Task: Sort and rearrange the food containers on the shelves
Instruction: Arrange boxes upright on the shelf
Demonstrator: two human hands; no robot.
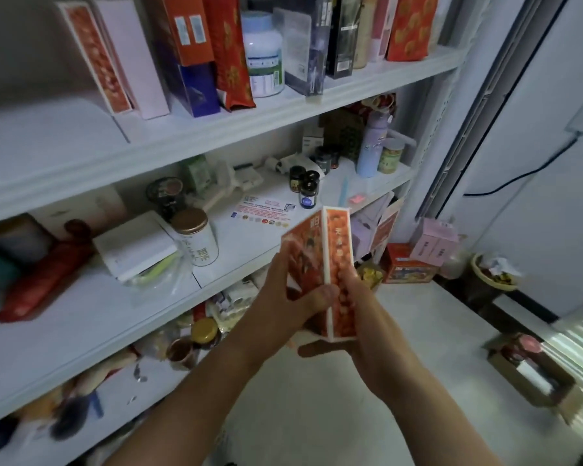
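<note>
Both hands hold an orange and white food box (330,243) upright in front of the white shelves (216,129). My left hand (283,297) grips its left face, thumb across the front edge. My right hand (360,317) wraps its right side and bottom. A matching orange and white box (95,58) leans on the top shelf at the left, beside a pink box (132,55), an orange and blue box (189,55) and a red bag (231,52). A white tea tin (196,237) with a gold lid stands on the middle shelf.
The middle shelf carries small dark jars (303,183), a lilac bottle (372,142), a white box (135,247) and a red packet (37,280). Jars and packets crowd the lower shelf (196,334). Boxes (408,264) and a bowl (495,270) sit on the floor at right.
</note>
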